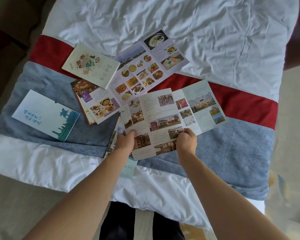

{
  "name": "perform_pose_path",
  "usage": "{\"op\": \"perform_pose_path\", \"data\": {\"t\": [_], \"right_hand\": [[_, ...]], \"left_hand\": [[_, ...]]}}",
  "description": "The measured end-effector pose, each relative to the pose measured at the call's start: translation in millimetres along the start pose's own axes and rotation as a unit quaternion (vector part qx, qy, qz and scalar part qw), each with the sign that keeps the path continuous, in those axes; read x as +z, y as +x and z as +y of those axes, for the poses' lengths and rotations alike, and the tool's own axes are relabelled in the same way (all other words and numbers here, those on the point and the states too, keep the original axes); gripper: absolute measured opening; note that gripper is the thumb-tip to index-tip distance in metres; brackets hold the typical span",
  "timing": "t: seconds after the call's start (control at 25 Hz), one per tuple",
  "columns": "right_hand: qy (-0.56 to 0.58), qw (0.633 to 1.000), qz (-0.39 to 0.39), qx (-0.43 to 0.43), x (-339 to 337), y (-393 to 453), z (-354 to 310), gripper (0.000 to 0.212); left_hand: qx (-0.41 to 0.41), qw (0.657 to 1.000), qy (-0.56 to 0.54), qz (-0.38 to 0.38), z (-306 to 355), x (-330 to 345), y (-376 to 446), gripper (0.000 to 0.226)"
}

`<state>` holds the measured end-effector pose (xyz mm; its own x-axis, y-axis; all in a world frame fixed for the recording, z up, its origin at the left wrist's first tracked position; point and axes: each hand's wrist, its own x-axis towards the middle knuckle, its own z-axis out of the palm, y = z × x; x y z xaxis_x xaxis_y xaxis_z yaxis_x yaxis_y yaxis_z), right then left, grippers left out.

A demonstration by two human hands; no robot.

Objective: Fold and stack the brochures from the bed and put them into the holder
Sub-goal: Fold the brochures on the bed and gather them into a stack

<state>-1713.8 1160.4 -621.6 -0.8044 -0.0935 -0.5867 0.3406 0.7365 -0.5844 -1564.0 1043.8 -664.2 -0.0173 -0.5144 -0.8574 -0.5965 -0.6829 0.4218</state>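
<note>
Both hands curled on the near edge of the open buildings brochure [164,116]: left hand [126,141] pinching its left panel, right hand [186,141] gripping near the middle fold, probably to swing one panel over the other along a crease. Far panels spread away beyond the fingers [189,131], resting on the bed [180,23]. Just under the left wrist, a pale blue leaflet [128,168], partly hidden. Further beyond the fingertips, an unfolded food brochure [145,66] and a closed booklet [91,65]; well left, a blue-and-white folder [45,115], perhaps the holder, though hard to tell. Folding barely begun, judging by the spread.
</note>
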Motion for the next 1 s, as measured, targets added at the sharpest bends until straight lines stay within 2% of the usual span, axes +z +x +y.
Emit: {"op": "perform_pose_path", "data": {"t": [0.12,0.24,0.36,0.44,0.52,0.6,0.72,0.88,1.0], "right_hand": [[-0.06,0.998,0.008,-0.031,-10,1,4,0.021],[-0.119,0.99,0.022,-0.073,-16,1,4,0.016],[-0.151,0.983,0.014,-0.106,-14,-4,1,0.011],[-0.17,0.976,-0.018,-0.138,-9,-11,-1,0.012],[-0.18,0.966,-0.062,-0.174,-2,-20,-3,0.021],[-0.18,0.958,-0.094,-0.201,6,-27,-5,0.028],[-0.152,0.956,-0.123,-0.221,13,-35,-4,0.025],[-0.082,0.974,-0.137,-0.161,17,-34,-5,0.017],[-0.095,0.978,-0.111,-0.149,17,-28,-4,0.011]], "left_hand": [[0.049,0.996,-0.026,0.068,0,4,-5,0.018],[0.099,0.985,-0.024,0.14,4,-2,-12,0.017],[0.212,0.956,0.076,0.186,15,-9,-24,0.01],[0.292,0.933,0.126,0.166,20,-8,-35,0.009],[0.328,0.926,0.139,0.123,22,-2,-44,0.011],[0.324,0.932,0.148,0.069,22,8,-49,0.015],[0.3,0.944,0.135,-0.031,16,23,-47,0.03],[0.309,0.927,0.201,-0.071,9,30,-38,0.042],[0.326,0.919,0.207,-0.077,7,34,-34,0.042]]}}
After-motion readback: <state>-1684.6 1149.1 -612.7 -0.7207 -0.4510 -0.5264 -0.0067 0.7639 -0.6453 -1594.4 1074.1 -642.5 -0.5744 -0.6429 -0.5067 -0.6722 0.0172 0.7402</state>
